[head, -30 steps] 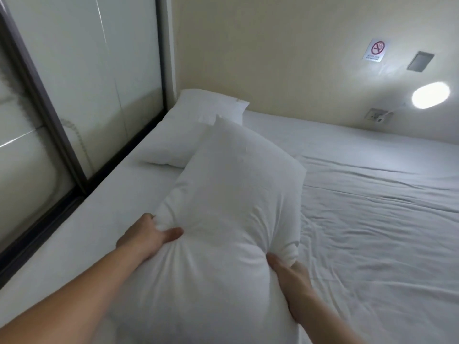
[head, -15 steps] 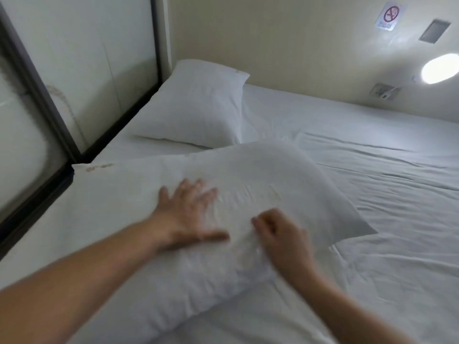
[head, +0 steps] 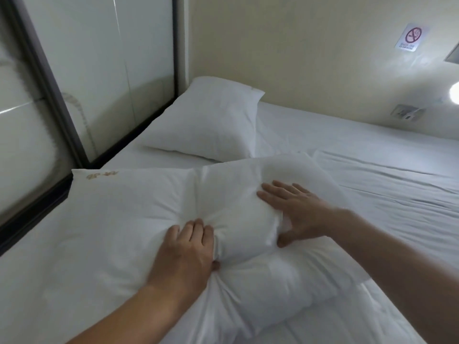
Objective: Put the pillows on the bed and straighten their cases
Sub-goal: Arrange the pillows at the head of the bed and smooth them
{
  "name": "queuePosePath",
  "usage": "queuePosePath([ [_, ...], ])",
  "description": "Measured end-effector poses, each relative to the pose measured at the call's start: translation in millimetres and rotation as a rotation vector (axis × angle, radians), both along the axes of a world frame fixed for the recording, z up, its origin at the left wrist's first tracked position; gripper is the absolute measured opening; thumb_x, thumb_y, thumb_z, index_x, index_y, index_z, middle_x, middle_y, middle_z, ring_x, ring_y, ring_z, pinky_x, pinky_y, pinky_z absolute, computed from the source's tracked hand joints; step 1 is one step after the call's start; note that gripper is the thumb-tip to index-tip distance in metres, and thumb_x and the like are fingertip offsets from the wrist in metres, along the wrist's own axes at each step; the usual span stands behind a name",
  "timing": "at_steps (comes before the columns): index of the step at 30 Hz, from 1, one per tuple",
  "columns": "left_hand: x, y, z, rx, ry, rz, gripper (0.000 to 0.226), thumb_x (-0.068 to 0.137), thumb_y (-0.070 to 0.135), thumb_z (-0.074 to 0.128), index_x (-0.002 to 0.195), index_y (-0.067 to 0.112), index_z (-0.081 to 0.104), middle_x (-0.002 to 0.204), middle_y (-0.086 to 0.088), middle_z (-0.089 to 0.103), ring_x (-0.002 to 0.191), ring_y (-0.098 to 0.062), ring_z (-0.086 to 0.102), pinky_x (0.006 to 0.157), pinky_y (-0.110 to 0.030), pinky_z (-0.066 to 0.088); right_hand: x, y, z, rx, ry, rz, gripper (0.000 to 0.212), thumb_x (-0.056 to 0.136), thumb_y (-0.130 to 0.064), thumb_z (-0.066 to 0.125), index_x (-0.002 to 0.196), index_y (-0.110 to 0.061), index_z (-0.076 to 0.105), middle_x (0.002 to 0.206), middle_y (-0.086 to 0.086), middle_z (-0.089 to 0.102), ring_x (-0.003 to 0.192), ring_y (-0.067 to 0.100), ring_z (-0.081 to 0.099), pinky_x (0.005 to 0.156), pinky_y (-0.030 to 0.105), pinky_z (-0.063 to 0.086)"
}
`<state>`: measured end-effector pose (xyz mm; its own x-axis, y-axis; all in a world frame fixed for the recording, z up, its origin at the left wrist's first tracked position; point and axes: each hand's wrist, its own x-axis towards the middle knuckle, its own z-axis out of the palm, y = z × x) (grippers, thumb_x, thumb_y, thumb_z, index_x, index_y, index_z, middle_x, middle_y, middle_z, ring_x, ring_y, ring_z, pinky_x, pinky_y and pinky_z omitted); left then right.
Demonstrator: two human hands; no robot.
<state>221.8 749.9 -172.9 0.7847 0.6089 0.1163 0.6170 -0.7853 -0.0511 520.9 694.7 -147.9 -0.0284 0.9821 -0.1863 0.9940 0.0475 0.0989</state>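
Note:
A white pillow (head: pixel 129 219) lies flat across the near part of the bed (head: pixel 385 202), with gold lettering at its far left corner. My left hand (head: pixel 188 249) digs into its middle, fingers together, thumb tucked under a fold of the case. My right hand (head: pixel 295 212) rests to the right with fingers spread over the case, thumb low. A bulge of pillow is bunched up between the two hands. A second white pillow (head: pixel 211 120) lies beyond it in the far left corner, against the wall, untouched.
A glass partition with a dark frame (head: pixel 52 100) runs along the bed's left edge. The beige wall behind holds a no-smoking sign (head: pixel 411 37), a socket (head: pixel 407 112) and a lit lamp (head: pixel 454 94). Wrinkled white sheet spreads to the right.
The near pillow went from held upright to lying flat on the bed. Both hands moved onto its top and now bunch the filling into a bulge between them.

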Motion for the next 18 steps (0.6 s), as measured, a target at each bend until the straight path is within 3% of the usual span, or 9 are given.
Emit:
queuePosePath([
  [2, -4, -9, -15, 0.11, -0.098, -0.037, 0.057, 0.077, 0.042, 0.06, 0.113, -0.002, 0.064, 0.113, -0.024, 0.067, 0.102, -0.037, 0.065, 0.086, -0.052, 0.052, 3, -9, -13, 0.195, 0.127, -0.169, 0.104, 0.063, -0.092, 0.036, 0.15, -0.044, 0.006, 0.16, -0.019, 0.003, 0.147, 0.006, -0.002, 0.117, 0.035, -0.003],
  [4, -9, -14, -28, 0.141, -0.154, -0.039, 0.062, 0.081, 0.044, 0.048, 0.119, -0.003, 0.062, 0.12, -0.027, 0.063, 0.109, -0.04, 0.062, 0.092, -0.062, 0.044, 18, -27, -30, 0.389, 0.171, -0.487, 0.1, 0.065, -0.093, 0.023, 0.15, -0.042, 0.013, 0.162, -0.012, 0.01, 0.148, 0.01, 0.003, 0.119, 0.043, 0.003],
  [6, -10, -17, -38, 0.138, -0.169, -0.038, 0.075, 0.079, 0.054, 0.046, 0.126, -0.004, 0.057, 0.13, -0.03, 0.055, 0.119, -0.043, 0.055, 0.098, -0.071, 0.032, 38, -43, -41, 0.395, 0.185, -0.809, 0.107, 0.061, -0.095, 0.017, 0.151, -0.037, 0.013, 0.162, -0.002, 0.014, 0.147, 0.02, 0.012, 0.117, 0.05, 0.013],
  [8, -9, -17, -41, 0.11, -0.148, -0.049, 0.09, 0.075, 0.066, 0.044, 0.133, -0.002, 0.05, 0.138, -0.032, 0.047, 0.126, -0.046, 0.047, 0.1, -0.074, 0.024, 56, -47, -45, 0.35, 0.252, -0.967, 0.11, 0.058, -0.097, 0.018, 0.149, -0.035, 0.014, 0.158, 0.008, 0.024, 0.142, 0.03, 0.025, 0.111, 0.053, 0.023],
  [11, -6, -14, -44, 0.07, -0.134, -0.063, 0.094, 0.076, 0.072, 0.04, 0.137, 0.001, 0.047, 0.138, -0.031, 0.047, 0.128, -0.045, 0.046, 0.104, -0.068, 0.024, 70, -39, -49, 0.332, 0.277, -1.052, 0.108, 0.059, -0.097, 0.019, 0.145, -0.033, 0.018, 0.14, 0.02, 0.045, 0.128, 0.039, 0.042, 0.099, 0.053, 0.035],
  [13, -2, -10, -49, 0.056, -0.157, -0.072, 0.085, 0.079, 0.068, 0.041, 0.131, 0.002, 0.054, 0.127, -0.028, 0.057, 0.117, -0.043, 0.055, 0.099, -0.057, 0.031, 70, -38, -58, 0.358, 0.205, -1.075, 0.103, 0.062, -0.095, 0.017, 0.139, -0.027, 0.029, 0.128, 0.025, 0.053, 0.118, 0.041, 0.05, 0.093, 0.052, 0.04],
  [16, 5, -2, -53, 0.05, -0.161, -0.107, 0.056, 0.081, 0.054, 0.047, 0.105, 0.006, 0.064, 0.095, -0.016, 0.065, 0.084, -0.036, 0.061, 0.076, -0.044, 0.035, 65, -42, -57, 0.414, 0.244, -1.083, 0.066, 0.073, -0.081, 0.025, 0.099, -0.023, 0.039, 0.104, 0.025, 0.066, 0.096, 0.04, 0.061, 0.075, 0.047, 0.043],
  [18, 6, -2, -38, 0.051, -0.159, -0.175, 0.031, 0.081, 0.039, 0.049, 0.086, 0.011, 0.062, 0.078, -0.01, 0.063, 0.069, -0.032, 0.06, 0.066, -0.042, 0.036, 58, -59, -41, 0.427, 0.212, -1.034, 0.048, 0.079, -0.07, 0.025, 0.089, -0.025, 0.036, 0.1, 0.025, 0.067, 0.091, 0.041, 0.062, 0.07, 0.044, 0.041],
])
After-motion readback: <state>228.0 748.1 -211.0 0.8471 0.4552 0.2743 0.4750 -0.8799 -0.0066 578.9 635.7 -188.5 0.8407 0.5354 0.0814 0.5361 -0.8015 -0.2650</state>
